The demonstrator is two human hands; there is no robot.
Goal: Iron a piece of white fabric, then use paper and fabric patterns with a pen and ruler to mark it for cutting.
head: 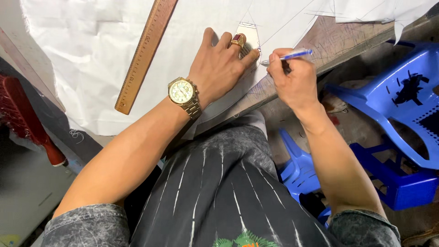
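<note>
Here, left hand [218, 68] lies flat, fingers spread, pressing a small paper template [249, 33] onto the white cloth [96, 64] at the table's edge. Right hand [292, 77] is pinched closed round a blue pen [292, 55], tip at the template's right edge, just beside the left fingertips.

Handling, by judgement: pen light, stiff, smooth; hold low near tip as now. Template thin, light, prob. slides easily, so needs flat pressure. Cloth soft, limp, creases visible; shifts if dragged.

Count: 1 pen, 1 template, 1 cloth sheet under the hands w/ more white pieces top right, 1 wooden ruler [144, 55] lying on cloth left of the hand, apart from it. 1 red brush [27, 119] far left. 2 blue plastic chairs [402, 105] at right. 1 gold watch [183, 93], 1 ring [238, 40] on left.
</note>
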